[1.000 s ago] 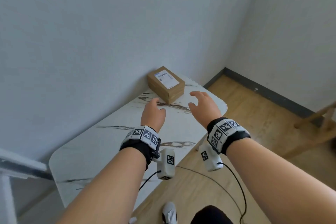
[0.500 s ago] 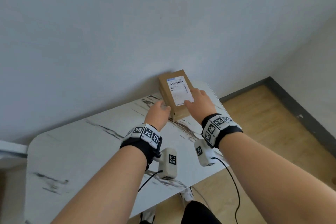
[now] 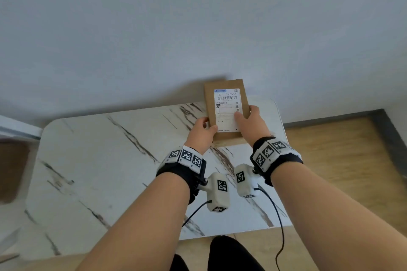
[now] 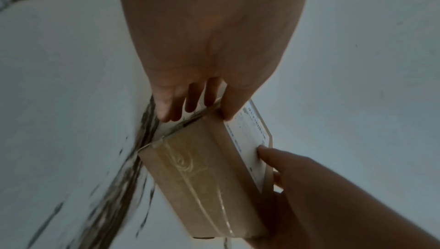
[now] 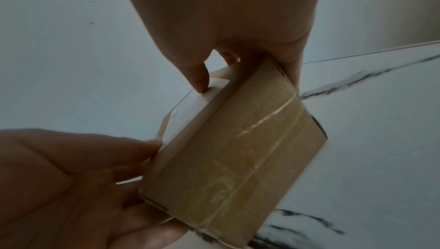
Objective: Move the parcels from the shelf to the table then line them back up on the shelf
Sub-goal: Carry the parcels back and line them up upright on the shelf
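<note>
Pale grey wall (image 3: 198,28) straight ahead, wood floor (image 3: 343,156) to the right, dark skirting (image 3: 392,130) running along its edge.

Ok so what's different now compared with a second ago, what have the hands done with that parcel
Both hands reached forward from above the table and took hold of the parcel: the left hand grips its left edge, the right hand its right edge, thumbs on the label. The parcel's near end now looks raised off the marble. It is still at the table's far end by the wall.
</note>
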A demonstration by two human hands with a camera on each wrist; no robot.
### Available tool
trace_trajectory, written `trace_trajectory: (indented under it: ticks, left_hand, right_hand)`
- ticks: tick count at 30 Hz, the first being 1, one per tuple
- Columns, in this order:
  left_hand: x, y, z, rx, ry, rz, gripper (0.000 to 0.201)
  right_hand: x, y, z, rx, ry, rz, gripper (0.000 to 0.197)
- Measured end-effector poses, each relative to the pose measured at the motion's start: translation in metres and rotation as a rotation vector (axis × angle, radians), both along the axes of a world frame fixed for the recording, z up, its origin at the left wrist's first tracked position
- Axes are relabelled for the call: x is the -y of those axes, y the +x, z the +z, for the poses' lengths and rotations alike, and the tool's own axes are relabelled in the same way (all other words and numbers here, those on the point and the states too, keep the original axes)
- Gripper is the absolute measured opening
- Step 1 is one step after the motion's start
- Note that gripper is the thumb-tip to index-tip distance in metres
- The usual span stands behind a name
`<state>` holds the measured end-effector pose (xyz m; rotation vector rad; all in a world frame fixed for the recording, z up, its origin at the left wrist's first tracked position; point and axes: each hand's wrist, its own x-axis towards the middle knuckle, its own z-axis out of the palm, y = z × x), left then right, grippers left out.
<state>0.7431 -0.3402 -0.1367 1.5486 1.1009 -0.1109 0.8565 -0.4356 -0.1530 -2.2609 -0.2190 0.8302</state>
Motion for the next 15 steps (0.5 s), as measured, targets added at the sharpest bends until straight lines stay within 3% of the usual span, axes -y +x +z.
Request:
trace_trajectory:
  ticks: [3, 8, 12, 15]
  left_hand:
    - [-0.003, -0.007, -0.003, 0.023, -0.112, 0.123, 0.042]
    - [-0.013, -0.047, -0.01, 0.103, -0.251, 0.394, 0.056]
    - [-0.024, -0.101, 0.001, 0.156, -0.274, 0.493, 0.068]
    - [-0.033, -0.153, 0.011, 0.164, -0.245, 0.517, 0.074]
  right_hand:
    - [-0.006, -0.001, 0.001, -0.024, 0.02, 0.008, 0.048]
    - [-0.027, -0.026, 0.005, -0.009, 0.098, 0.02, 0.055]
    - [-0.045, -0.069, 0.01, -0.004, 0.121, 0.103, 0.071]
    - [-0.058, -0.115, 0.019, -0.007, 0.124, 0.22, 0.065]
